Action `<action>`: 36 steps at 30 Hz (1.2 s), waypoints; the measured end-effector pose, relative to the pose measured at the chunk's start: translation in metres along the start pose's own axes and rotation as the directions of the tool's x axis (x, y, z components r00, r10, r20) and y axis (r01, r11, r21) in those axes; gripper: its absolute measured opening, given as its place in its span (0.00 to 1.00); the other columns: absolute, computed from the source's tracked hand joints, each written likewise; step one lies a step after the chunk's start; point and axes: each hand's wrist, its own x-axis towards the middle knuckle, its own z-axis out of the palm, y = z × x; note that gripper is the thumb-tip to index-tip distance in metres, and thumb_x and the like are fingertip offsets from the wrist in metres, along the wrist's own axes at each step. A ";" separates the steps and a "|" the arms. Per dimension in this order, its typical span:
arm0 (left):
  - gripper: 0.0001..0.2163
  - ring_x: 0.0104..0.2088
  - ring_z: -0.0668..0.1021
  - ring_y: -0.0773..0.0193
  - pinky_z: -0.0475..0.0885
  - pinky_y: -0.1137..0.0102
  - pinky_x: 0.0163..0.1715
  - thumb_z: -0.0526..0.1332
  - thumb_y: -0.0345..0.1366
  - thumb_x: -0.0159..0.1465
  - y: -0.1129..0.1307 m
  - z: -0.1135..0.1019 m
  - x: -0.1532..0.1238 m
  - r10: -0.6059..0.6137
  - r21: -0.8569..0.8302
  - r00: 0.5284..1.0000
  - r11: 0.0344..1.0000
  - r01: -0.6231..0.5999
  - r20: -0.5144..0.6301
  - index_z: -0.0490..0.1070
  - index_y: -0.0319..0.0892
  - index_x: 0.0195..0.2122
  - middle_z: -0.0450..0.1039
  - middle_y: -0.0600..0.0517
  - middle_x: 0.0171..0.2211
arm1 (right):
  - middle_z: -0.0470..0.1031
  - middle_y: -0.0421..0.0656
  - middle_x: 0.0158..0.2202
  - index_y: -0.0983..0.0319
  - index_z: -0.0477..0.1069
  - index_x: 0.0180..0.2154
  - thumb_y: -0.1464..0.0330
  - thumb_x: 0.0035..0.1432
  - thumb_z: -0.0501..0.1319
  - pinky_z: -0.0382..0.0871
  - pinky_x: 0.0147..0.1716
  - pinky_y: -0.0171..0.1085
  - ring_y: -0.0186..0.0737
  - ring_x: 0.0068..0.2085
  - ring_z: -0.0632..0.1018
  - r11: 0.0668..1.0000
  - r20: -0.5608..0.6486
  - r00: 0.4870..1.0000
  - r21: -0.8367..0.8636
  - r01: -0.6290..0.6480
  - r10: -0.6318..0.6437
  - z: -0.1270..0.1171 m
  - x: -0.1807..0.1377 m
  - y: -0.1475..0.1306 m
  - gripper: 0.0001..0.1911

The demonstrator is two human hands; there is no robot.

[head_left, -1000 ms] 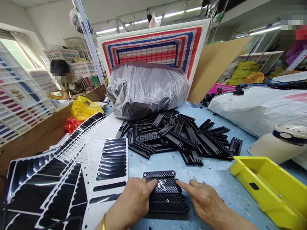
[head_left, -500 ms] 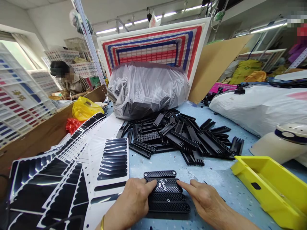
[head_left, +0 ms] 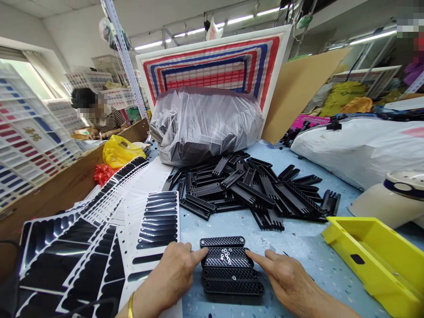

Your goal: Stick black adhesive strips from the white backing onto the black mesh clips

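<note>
Several black plastic strips with a lattice pattern (head_left: pixel 232 288) lie side by side on the blue table in front of me. A small cluster of white rings (head_left: pixel 226 255) rests on the middle strips, with single rings near the top and lower ones. My left hand (head_left: pixel 175 274), a gold bangle at its wrist, has its index finger stretched out to the left end of the second strip; its other fingers curl loosely. At that strip's right end is the extended index fingertip of my right hand (head_left: pixel 285 274). Neither hand grips anything.
A heap of black plastic pieces (head_left: pixel 245 185) lies beyond, before a plastic-wrapped bundle (head_left: pixel 205 126). Sheets of black stickers (head_left: pixel 157 218) cover the left side. On the right stand a yellow bin (head_left: pixel 356 258) and a white cap (head_left: pixel 377 198). A person (head_left: pixel 102 117) sits far left.
My left hand has drawn back leftward, its index finger moving from beside the rings to the strip's left end. My right hand stays at the right end.
</note>
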 end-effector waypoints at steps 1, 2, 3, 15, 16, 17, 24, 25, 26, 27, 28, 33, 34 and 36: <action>0.33 0.28 0.75 0.60 0.65 0.69 0.27 0.56 0.15 0.50 -0.001 0.000 -0.002 0.000 0.008 1.000 1.000 0.000 0.002 0.70 0.47 0.57 0.75 0.51 0.30 | 0.74 0.42 0.28 0.58 0.72 0.57 0.82 0.59 0.46 0.66 0.28 0.35 0.38 0.26 0.76 1.000 0.003 1.000 -0.004 0.000 0.001 0.000 0.000 0.000 0.30; 0.33 0.28 0.75 0.60 0.65 0.69 0.27 0.56 0.15 0.51 -0.002 0.000 -0.003 0.001 0.014 1.000 1.000 -0.001 0.005 0.70 0.47 0.57 0.75 0.51 0.30 | 0.75 0.43 0.28 0.58 0.72 0.57 0.82 0.60 0.46 0.67 0.29 0.35 0.38 0.26 0.76 1.000 0.006 1.000 -0.010 0.002 -0.002 0.000 0.000 0.000 0.30; 0.33 0.27 0.75 0.60 0.64 0.69 0.27 0.56 0.15 0.51 -0.003 0.001 -0.004 0.000 0.018 1.000 1.000 -0.001 0.007 0.70 0.47 0.57 0.75 0.51 0.30 | 0.75 0.43 0.28 0.58 0.72 0.57 0.82 0.60 0.45 0.67 0.29 0.35 0.39 0.27 0.77 1.000 0.008 1.000 -0.015 0.003 -0.003 0.000 0.000 -0.001 0.30; 0.25 0.29 0.77 0.58 0.69 0.67 0.28 0.56 0.16 0.53 0.001 -0.002 0.000 0.006 -0.007 0.999 1.000 -0.006 0.038 0.71 0.43 0.50 0.75 0.49 0.31 | 0.77 0.43 0.27 0.58 0.73 0.55 0.81 0.60 0.47 0.67 0.27 0.35 0.39 0.25 0.78 0.999 -0.008 0.999 -0.021 0.038 -0.038 -0.002 0.004 0.000 0.28; 0.24 0.29 0.77 0.57 0.70 0.66 0.29 0.56 0.17 0.54 0.002 -0.004 0.001 0.011 0.001 0.999 1.000 -0.011 0.045 0.71 0.42 0.50 0.75 0.49 0.32 | 0.77 0.43 0.27 0.58 0.73 0.55 0.81 0.60 0.47 0.67 0.26 0.35 0.39 0.25 0.78 0.999 -0.007 0.999 -0.024 0.046 -0.046 -0.002 0.004 0.000 0.28; 0.23 0.30 0.78 0.56 0.71 0.65 0.29 0.56 0.17 0.54 0.003 -0.006 0.001 0.019 0.008 0.998 1.000 -0.019 0.057 0.71 0.42 0.49 0.76 0.48 0.32 | 0.77 0.43 0.27 0.58 0.74 0.55 0.81 0.59 0.47 0.67 0.26 0.35 0.39 0.25 0.78 0.998 -0.004 0.999 -0.027 0.054 -0.054 -0.003 0.005 0.000 0.28; 0.20 0.29 0.78 0.54 0.74 0.63 0.28 0.55 0.19 0.59 0.016 -0.014 0.002 0.203 0.133 0.971 0.967 -0.218 0.124 0.66 0.28 0.54 0.77 0.41 0.34 | 0.79 0.43 0.28 0.59 0.73 0.55 0.82 0.58 0.48 0.68 0.27 0.35 0.40 0.26 0.79 0.998 0.044 0.999 -0.051 0.034 -0.032 -0.003 0.006 -0.002 0.29; 0.21 0.28 0.78 0.54 0.74 0.63 0.28 0.55 0.19 0.59 0.016 -0.015 0.002 0.210 0.128 0.969 0.966 -0.226 0.126 0.66 0.28 0.54 0.77 0.42 0.33 | 0.79 0.43 0.29 0.59 0.73 0.55 0.82 0.58 0.48 0.68 0.27 0.35 0.40 0.26 0.79 0.998 0.046 0.999 -0.050 0.028 -0.026 -0.003 0.005 -0.002 0.29; 0.20 0.28 0.78 0.54 0.74 0.63 0.28 0.55 0.19 0.58 0.015 -0.016 0.003 0.199 0.104 0.971 0.972 -0.213 0.134 0.67 0.30 0.53 0.77 0.42 0.33 | 0.79 0.43 0.29 0.59 0.73 0.55 0.82 0.58 0.48 0.68 0.27 0.35 0.40 0.26 0.79 0.999 0.043 0.999 -0.044 0.027 -0.025 -0.002 0.005 -0.003 0.29; 0.20 0.28 0.78 0.54 0.75 0.63 0.29 0.55 0.19 0.57 0.014 -0.018 0.003 0.169 0.066 0.975 0.981 -0.180 0.143 0.68 0.33 0.50 0.77 0.43 0.33 | 0.79 0.43 0.29 0.59 0.73 0.55 0.82 0.58 0.48 0.68 0.27 0.35 0.40 0.26 0.79 0.999 0.036 0.999 -0.033 0.026 -0.025 -0.002 0.005 -0.003 0.29; 0.19 0.29 0.79 0.54 0.76 0.63 0.30 0.55 0.18 0.56 0.013 -0.020 0.003 0.131 0.020 0.979 0.991 -0.136 0.154 0.69 0.35 0.48 0.78 0.44 0.33 | 0.79 0.43 0.29 0.58 0.73 0.55 0.82 0.58 0.47 0.68 0.27 0.36 0.40 0.27 0.79 1.000 0.022 1.000 -0.017 0.022 -0.022 -0.002 0.005 -0.004 0.29; 0.19 0.34 0.81 0.54 0.77 0.62 0.36 0.52 0.19 0.58 0.012 -0.023 0.000 -0.045 -0.159 0.992 0.985 0.063 0.120 0.71 0.40 0.47 0.79 0.45 0.36 | 0.79 0.43 0.30 0.60 0.73 0.54 0.80 0.62 0.46 0.70 0.30 0.36 0.39 0.29 0.80 0.994 -0.024 0.999 0.109 -0.020 0.022 -0.006 0.012 -0.006 0.26; 0.19 0.35 0.81 0.53 0.78 0.61 0.37 0.52 0.20 0.59 0.014 -0.021 -0.001 -0.053 -0.180 0.994 0.981 0.070 0.097 0.71 0.41 0.49 0.79 0.45 0.36 | 0.78 0.43 0.29 0.61 0.73 0.54 0.80 0.62 0.47 0.70 0.30 0.35 0.39 0.28 0.79 0.992 -0.028 1.000 0.124 -0.006 0.009 -0.009 0.015 -0.007 0.25; 0.20 0.36 0.81 0.53 0.78 0.60 0.37 0.52 0.21 0.60 0.020 -0.017 -0.002 -0.039 -0.212 0.998 0.976 0.050 0.057 0.70 0.42 0.51 0.79 0.46 0.37 | 0.76 0.42 0.27 0.63 0.73 0.53 0.79 0.62 0.48 0.68 0.27 0.35 0.39 0.26 0.78 0.991 -0.032 0.999 0.128 0.039 -0.036 -0.013 0.019 -0.013 0.24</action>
